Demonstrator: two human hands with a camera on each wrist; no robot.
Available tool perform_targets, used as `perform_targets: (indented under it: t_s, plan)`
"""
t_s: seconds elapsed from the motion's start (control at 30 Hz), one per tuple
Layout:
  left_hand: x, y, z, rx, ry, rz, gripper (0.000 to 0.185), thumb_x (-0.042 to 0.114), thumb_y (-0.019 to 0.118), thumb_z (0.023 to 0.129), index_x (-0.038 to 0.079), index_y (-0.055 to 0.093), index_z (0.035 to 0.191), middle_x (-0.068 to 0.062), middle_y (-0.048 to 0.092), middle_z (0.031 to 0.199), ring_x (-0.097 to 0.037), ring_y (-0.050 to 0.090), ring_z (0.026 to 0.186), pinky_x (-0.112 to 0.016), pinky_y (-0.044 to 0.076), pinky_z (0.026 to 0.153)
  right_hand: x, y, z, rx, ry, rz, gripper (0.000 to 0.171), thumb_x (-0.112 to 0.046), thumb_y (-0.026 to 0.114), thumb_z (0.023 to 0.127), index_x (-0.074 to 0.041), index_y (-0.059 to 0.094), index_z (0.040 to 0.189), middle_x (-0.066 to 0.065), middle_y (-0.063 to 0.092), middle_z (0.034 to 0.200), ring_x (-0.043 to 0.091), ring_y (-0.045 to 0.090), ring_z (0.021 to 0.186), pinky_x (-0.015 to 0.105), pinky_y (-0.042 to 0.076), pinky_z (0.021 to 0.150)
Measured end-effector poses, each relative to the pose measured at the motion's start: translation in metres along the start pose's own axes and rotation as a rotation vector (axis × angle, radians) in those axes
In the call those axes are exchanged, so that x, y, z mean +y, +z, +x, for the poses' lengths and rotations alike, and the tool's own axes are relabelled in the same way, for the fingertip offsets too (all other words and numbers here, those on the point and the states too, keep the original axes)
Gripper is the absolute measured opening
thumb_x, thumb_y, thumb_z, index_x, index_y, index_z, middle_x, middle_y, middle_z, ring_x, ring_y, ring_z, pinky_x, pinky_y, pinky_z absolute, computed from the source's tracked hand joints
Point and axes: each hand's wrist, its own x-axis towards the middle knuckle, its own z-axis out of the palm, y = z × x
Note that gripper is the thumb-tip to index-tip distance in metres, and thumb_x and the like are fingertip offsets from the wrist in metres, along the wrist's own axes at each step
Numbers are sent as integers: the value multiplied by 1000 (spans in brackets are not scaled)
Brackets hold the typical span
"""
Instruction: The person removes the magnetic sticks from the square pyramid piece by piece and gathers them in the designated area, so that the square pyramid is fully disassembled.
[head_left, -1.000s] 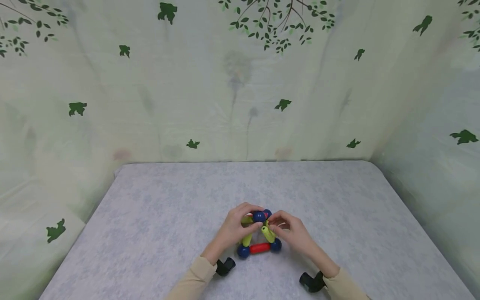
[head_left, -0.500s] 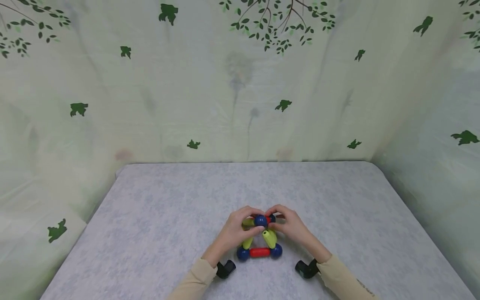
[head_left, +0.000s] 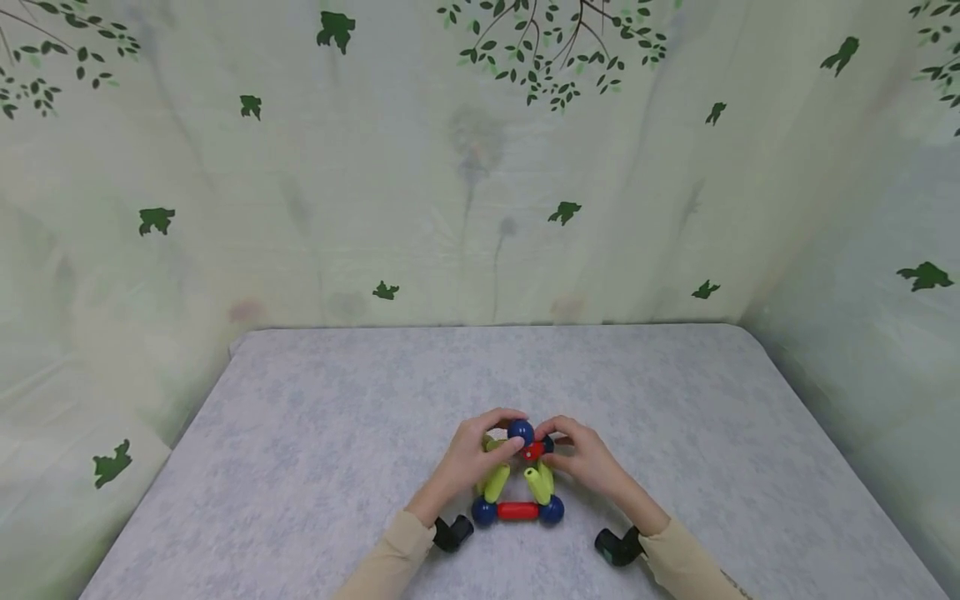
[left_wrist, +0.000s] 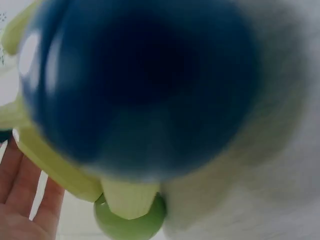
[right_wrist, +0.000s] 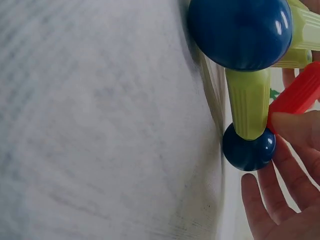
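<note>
— On the grey table (head_left: 315, 433), near its front edge, we have the ball-and-rod frame (head_left: 517, 475) standing between our two hands. Where do you put it against them?

— Right between them. Our left hand (head_left: 468, 458) sits on the frame's left side, our right hand (head_left: 588, 460) on its right, and both reach the top of it.

— What about the top blue ball (head_left: 521, 432)?

— It is the frame's highest point, and our left thumb and fingers are curled round it and the yellow-green rod (head_left: 496, 482) below it. We cannot see the grip from the left wrist view: a blurred blue ball (left_wrist: 145, 85) fills it, with only an edge of palm showing in the corner.

— And the right hand?

— It pinches the short red rod (head_left: 532, 451) just under the top blue ball; from the right wrist view, a fingertip presses on that red rod (right_wrist: 296, 95) where it meets a lower blue ball (right_wrist: 248, 147), the other fingers lying loosely below.

— The frame's base?

— Another red rod (head_left: 517, 511) lies flat on the table between two blue balls (head_left: 484, 511), at the frame's front, just clear of both hands. Yellow-green rods rise from those balls toward the top.
</note>
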Motion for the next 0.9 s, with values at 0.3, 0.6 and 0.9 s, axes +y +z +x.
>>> perform_targets:
  t_s: [0.3, 0.6, 0.9]
  plan:
    - [-56, -18, 32, 134, -185, -52, 33, 6, 68, 89, 4, 59, 120, -11, 62, 114, -24, 60, 100, -35, 50, 87, 9, -4, 4, -38, 151, 140, 25, 2, 55, 93, 0, 60, 118, 13, 60, 119, 30, 55, 111, 46, 45, 94]
    - [-93, -37, 64, 150, -356, -3, 34, 1, 71, 85, 4, 61, 117, -14, 60, 117, -27, 61, 100, -37, 52, 83, -10, -11, 1, -86, 180, 183, 24, 0, 54, 95, 6, 58, 117, 16, 59, 117, 29, 57, 105, 40, 46, 89]
    - [-112, -42, 86, 135, -386, 112, 31, 0, 70, 84, 4, 64, 115, -13, 63, 113, -26, 61, 101, -38, 49, 86, -25, -13, -1, -77, 193, 167, 23, 0, 54, 95, 7, 59, 117, 16, 59, 116, 30, 57, 105, 41, 47, 88]
